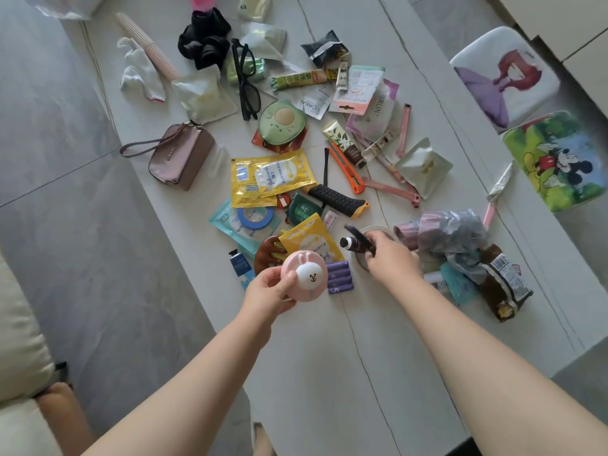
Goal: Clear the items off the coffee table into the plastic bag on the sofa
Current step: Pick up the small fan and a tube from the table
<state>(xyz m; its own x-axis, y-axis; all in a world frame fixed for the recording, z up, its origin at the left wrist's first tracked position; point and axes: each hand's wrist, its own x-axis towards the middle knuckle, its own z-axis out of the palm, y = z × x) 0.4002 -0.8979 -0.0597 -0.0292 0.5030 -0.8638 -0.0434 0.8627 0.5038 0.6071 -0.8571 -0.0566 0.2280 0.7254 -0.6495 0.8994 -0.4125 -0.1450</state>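
Left hand [268, 291]: fingers curled round a round pink plastic case with a raised white rabbit face [304, 277], smooth and disc-shaped, held just above the near part of the pale marble-veined worktop [329, 373], rabbit face up.

Right hand [391, 256]: grasping a small dark purple tube with a black cap [358, 242]; long axis left to right, cap pointing left toward the pink case; tube over a round white lidded tin [371, 232], mostly hidden by the hand.

Between the hands, flat on the worktop: a pack of purple cylindrical batteries [340, 277], shiny, and a glossy yellow foil sachet [312, 241].

Far of the hands, scattered: black rubber-ribbed tool handle with a yellow end [339, 199], long axis left to right; orange plastic utility knife [347, 169], lying far to near; roll of blue tape [255, 217]; round green avocado-shaped pouch [279, 121]; black-framed glasses [245, 80]; dusty-pink leather wristlet purse [179, 158], far left.

Right of the right hand: crumpled grey-purple plastic film [454, 230], wrinkled and translucent.

Plastic bag and sofa: cannot tell.
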